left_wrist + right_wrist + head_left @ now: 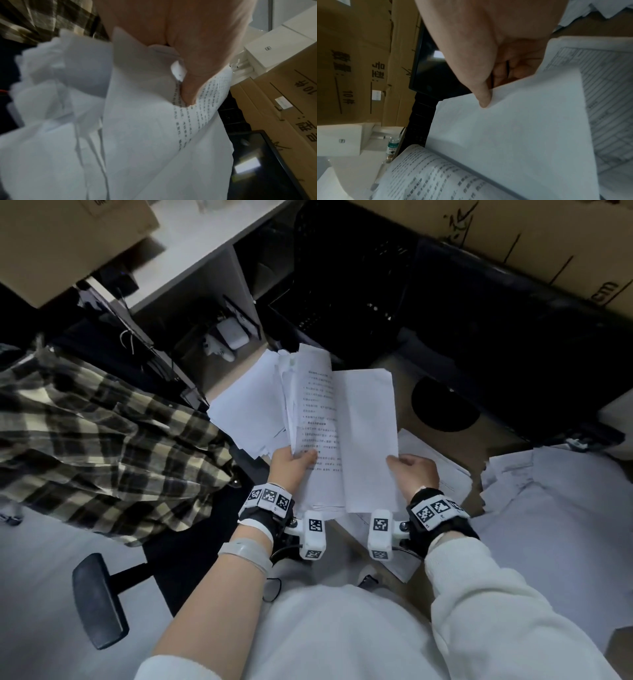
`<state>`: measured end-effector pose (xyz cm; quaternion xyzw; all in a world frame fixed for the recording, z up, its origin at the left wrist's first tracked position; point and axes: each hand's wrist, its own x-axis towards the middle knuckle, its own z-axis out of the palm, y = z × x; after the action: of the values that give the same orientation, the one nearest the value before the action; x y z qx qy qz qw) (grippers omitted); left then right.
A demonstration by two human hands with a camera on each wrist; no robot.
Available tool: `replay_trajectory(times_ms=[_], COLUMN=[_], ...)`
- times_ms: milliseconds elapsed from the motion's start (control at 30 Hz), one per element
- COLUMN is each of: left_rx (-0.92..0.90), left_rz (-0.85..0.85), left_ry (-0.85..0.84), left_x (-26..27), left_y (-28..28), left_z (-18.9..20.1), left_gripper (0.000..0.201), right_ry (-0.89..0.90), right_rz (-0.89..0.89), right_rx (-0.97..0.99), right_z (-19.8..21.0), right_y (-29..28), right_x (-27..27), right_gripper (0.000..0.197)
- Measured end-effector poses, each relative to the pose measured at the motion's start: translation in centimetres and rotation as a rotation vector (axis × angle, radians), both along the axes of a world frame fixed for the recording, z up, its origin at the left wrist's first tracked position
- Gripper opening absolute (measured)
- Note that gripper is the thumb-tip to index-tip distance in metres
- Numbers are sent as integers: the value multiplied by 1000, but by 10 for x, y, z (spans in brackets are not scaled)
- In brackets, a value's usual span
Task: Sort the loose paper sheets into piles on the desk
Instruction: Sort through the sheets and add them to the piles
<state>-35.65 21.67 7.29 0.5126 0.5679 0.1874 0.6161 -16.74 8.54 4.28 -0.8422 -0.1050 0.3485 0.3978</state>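
**Both hands gripping paper above the desk**

We find the left hand (291, 465) pinching a fanned bundle of white printed paper sheets (308, 405), thumb (190, 93) pressed on the text side of the top sheet. The bundle is held in the air, with a plaid black-and-cream garment (96, 433) on its left. The right hand (414, 470) pinches the lower right edge of a single blank white paper sheet (370, 433), thumb on top, fingers curled beneath. This sheet overlaps the right side of the bundle. Below and to the right, loose white sheets (548, 508) lie spread on the brown desk (407, 402), one bearing a printed grid (607, 94). Brown cardboard boxes (513, 231) stand beyond.
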Motion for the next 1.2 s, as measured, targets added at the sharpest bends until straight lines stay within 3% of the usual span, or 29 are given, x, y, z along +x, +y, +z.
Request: replay_trajectory(times_ms=[200, 300, 433, 567, 700, 800, 1033, 1167, 1200], left_rx=[40, 70, 76, -15, -125, -52, 67, 20, 5], left_rz=[107, 137, 86, -55, -16, 37, 179, 115, 81], left_ry=[119, 170, 202, 204, 162, 286, 503, 455, 454], left_x=[-59, -88, -110, -111, -107, -94, -78, -70, -67], left_y=[60, 101, 159, 203, 225, 235, 259, 273, 275], left_z=[-17, -16, -8, -9, -21, -36, -46, -53, -57], left_gripper=[16, 12, 6, 13, 41, 25, 19, 7, 6], right_ry=[86, 200, 323, 198, 165, 188, 300, 500, 529], right_rz=[245, 351, 412, 335, 174, 134, 32, -25, -29], right_rx=[-4, -30, -32, -19, -22, -75, -136, -87, -80], right_z=[-6, -1, -3, -17, -35, -49, -77, -92, -95], right_y=[63, 105, 153, 192, 221, 236, 275, 304, 309], right_x=[-53, -81, -114, -125, -120, -107, -96, -95, -93], right_gripper=[32, 17, 11, 23, 32, 30, 22, 6, 10])
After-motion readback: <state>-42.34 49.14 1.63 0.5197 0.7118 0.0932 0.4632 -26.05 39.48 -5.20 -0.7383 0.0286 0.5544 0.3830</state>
